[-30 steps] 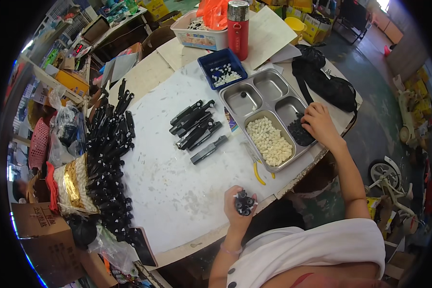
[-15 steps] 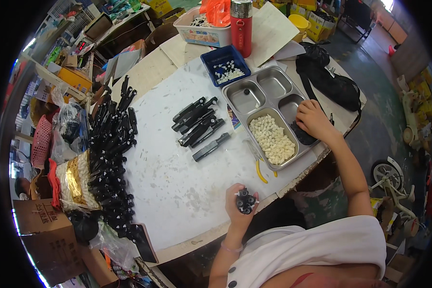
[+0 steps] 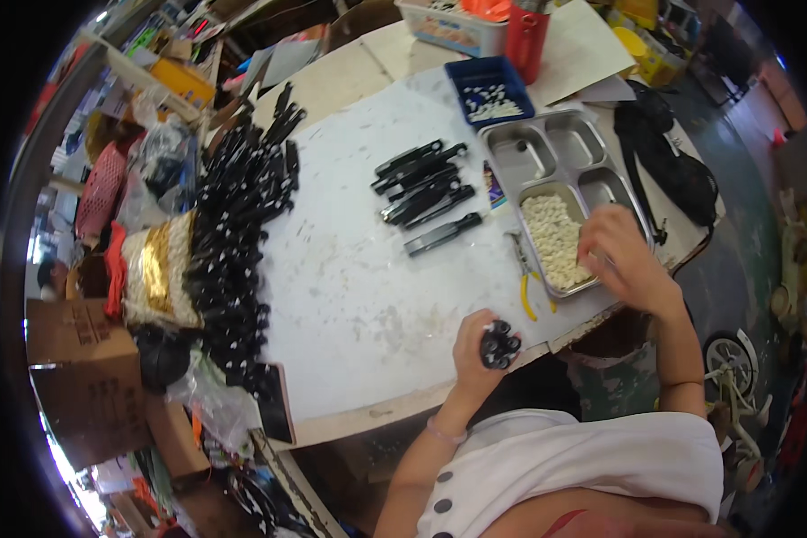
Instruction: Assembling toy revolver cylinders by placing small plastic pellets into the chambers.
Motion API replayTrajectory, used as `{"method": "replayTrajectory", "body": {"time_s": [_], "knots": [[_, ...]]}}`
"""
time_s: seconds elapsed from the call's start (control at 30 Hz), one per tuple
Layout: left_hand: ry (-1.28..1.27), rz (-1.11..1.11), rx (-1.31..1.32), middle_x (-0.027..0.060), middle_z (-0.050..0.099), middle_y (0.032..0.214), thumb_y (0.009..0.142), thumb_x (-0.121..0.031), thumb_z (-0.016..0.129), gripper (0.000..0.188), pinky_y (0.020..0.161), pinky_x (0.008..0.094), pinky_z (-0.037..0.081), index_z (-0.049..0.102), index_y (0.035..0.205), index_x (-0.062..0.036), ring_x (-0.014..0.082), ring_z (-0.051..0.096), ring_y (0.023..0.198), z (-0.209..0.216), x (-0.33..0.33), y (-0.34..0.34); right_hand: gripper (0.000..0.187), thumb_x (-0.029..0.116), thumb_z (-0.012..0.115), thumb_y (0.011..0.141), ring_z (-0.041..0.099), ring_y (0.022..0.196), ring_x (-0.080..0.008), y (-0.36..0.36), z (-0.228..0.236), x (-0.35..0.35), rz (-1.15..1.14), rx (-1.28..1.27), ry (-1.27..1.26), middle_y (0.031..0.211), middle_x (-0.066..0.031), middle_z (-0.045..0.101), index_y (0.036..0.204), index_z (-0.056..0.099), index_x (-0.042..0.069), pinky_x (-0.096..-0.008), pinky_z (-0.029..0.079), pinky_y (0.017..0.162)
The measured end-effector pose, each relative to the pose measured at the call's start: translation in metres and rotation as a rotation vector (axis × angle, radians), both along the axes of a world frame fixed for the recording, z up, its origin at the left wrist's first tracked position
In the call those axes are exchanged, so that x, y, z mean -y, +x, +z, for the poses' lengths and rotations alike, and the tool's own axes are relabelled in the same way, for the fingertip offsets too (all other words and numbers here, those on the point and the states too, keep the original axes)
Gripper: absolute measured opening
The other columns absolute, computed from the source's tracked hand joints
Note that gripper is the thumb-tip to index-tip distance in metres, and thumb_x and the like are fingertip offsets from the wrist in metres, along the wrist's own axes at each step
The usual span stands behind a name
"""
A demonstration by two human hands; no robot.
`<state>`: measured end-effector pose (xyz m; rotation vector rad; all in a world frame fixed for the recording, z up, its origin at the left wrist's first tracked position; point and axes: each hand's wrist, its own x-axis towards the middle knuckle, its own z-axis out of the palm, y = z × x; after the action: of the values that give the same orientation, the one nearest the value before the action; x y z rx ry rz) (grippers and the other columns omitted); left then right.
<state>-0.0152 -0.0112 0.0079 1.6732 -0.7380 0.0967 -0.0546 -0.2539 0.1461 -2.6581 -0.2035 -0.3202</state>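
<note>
My left hand (image 3: 475, 351) is closed around a bundle of black cylindrical parts (image 3: 500, 345), round ends facing up, at the table's near edge. My right hand (image 3: 623, 258) is over the near right part of a steel compartment tray (image 3: 565, 291), fingers curled together and a little blurred. What it pinches, if anything, I cannot make out. Small cream-white pieces (image 3: 551, 238) fill the compartment beside its fingertips. The hand hides most of the compartment on the right. Yellow-handled pliers (image 3: 526, 282) lie left of the tray.
Several black handle-like parts (image 3: 426, 184) lie mid-table, one grey-black part (image 3: 444, 235) apart. A long heap of black parts (image 3: 233, 242) lines the left side. Behind the tray are a blue bin (image 3: 489, 90) and a red flask (image 3: 526, 45). A black bag (image 3: 663, 152) lies at right.
My right hand has lifted from the black pieces in the right compartment and moved nearer the white pieces. The left hand keeps its bundle, now tilted slightly differently. The whole view has shifted.
</note>
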Motion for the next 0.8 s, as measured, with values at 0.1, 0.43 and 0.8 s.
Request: {"method": "replayTrajectory", "body": {"time_s": [0.1, 0.43, 0.8], "knots": [[-0.047, -0.003, -0.018, 0.0149, 0.058, 0.1, 0.065, -0.004, 0.081, 0.054, 0.073, 0.0341, 0.05, 0.051, 0.109, -0.0043, 0.0292, 0.059, 0.086, -0.001, -0.001, 0.002, 0.015, 0.014, 0.066, 0.078, 0.047, 0.104, -0.026, 0.009, 0.022, -0.052, 0.377, 0.005, -0.045, 0.096, -0.0067, 0.054, 0.088, 0.057, 0.006, -0.0447, 0.034, 0.1], [-0.031, -0.025, -0.112, 0.0169, 0.057, 0.105, 0.06, 0.0, 0.078, 0.058, 0.076, 0.0371, 0.049, 0.052, 0.112, -0.0026, 0.0352, 0.058, 0.091, 0.003, -0.002, -0.001, 0.024, 0.019, 0.058, 0.073, 0.049, 0.104, -0.022, 0.026, 0.045, -0.091, 0.677, -0.025, -0.739, 0.093, -0.0076, 0.057, 0.087, 0.061, 0.0, -0.0448, 0.033, 0.105], [-0.073, -0.044, -0.035, 0.0122, 0.056, 0.103, 0.059, 0.001, 0.079, 0.058, 0.074, 0.0314, 0.049, 0.051, 0.11, -0.0042, 0.0247, 0.059, 0.088, 0.002, -0.004, 0.003, 0.024, 0.011, 0.066, 0.07, 0.05, 0.102, -0.0202, 0.009, 0.018, -0.066, 0.491, 0.058, -0.265, 0.095, -0.0021, 0.054, 0.094, 0.066, 0.01, -0.0451, 0.038, 0.102]]}}
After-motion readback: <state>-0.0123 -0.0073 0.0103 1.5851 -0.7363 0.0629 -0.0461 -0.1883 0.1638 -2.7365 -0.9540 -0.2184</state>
